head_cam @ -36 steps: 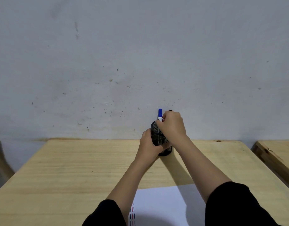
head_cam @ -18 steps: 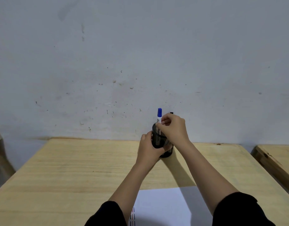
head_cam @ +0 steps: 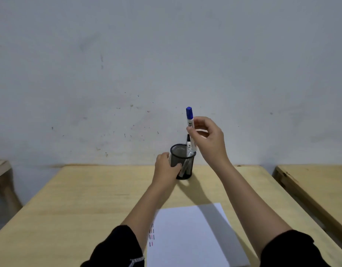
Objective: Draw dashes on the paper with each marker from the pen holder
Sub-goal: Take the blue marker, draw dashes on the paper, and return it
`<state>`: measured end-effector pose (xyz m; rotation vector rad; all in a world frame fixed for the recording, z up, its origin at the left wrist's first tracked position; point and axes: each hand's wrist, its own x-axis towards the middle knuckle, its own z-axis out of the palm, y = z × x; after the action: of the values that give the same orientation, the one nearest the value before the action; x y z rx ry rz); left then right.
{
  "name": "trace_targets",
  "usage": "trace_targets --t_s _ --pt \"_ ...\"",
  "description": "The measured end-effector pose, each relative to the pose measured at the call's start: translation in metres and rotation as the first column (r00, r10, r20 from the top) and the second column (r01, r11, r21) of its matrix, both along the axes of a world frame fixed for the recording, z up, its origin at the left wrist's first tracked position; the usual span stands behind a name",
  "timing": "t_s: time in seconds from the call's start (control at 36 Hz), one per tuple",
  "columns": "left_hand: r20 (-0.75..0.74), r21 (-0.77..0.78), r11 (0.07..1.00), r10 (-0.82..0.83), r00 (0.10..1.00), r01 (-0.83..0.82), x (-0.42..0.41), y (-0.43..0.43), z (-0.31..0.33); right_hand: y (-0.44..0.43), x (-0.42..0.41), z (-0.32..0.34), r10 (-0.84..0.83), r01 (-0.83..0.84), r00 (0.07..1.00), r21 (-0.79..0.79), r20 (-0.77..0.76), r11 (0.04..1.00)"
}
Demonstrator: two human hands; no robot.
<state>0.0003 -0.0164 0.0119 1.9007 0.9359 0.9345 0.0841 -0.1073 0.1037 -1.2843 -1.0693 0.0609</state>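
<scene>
A pale, scuffed wall [head_cam: 166, 64] rises behind the wooden table [head_cam: 89, 199] at which I sit; a second wooden surface [head_cam: 316, 182] stands just beside it on my right. Head view: my left hand [head_cam: 166, 166] is wrapped around the black mesh pen holder [head_cam: 182, 160], which stands upright near the table's far edge, steadying it. My right hand [head_cam: 208, 139] pinches the barrel of the blue-capped marker [head_cam: 190, 126] between thumb and fingertips, holding it roughly upright with its cap on; its lower end is at the holder's rim, and I cannot tell whether it has cleared it. A black-capped marker [head_cam: 188, 145] leans inside the holder. The white paper [head_cam: 189, 237] lies on the near part of the table between my forearms, bearing short columns of dashes [head_cam: 151, 235] near its left edge, apparently red and dark. I judge the task partly done: some colours are already drawn, while the blue marker is yet to be uncapped and used.
</scene>
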Motion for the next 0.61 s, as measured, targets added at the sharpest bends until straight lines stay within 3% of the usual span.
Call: trace_targets --t_s 0.11,0.25,0.39,0.61 --pt "0.216 -0.008 1.000 0.026 0.976 -0.025 -0.026 -0.020 0.020 -0.028 -0.015 -0.010 0.009 -0.007 0.998 -0.031 0.063 0.999" --pt "0.467 -0.009 0.985 -0.147 0.872 0.171 -0.065 -0.057 0.047 -0.059 -0.029 -0.034 0.059 -0.034 0.982 -0.138 0.180 0.990" --pt "0.377 0.051 0.969 -0.245 0.893 0.243 -0.089 -0.080 0.044 -0.079 -0.040 -0.050 0.125 -0.060 0.958 -0.246 0.259 0.967" --pt "0.362 0.036 0.978 -0.204 0.909 0.205 -0.112 -0.094 0.030 -0.100 -0.051 -0.057 0.212 -0.106 0.941 -0.366 0.263 0.924"
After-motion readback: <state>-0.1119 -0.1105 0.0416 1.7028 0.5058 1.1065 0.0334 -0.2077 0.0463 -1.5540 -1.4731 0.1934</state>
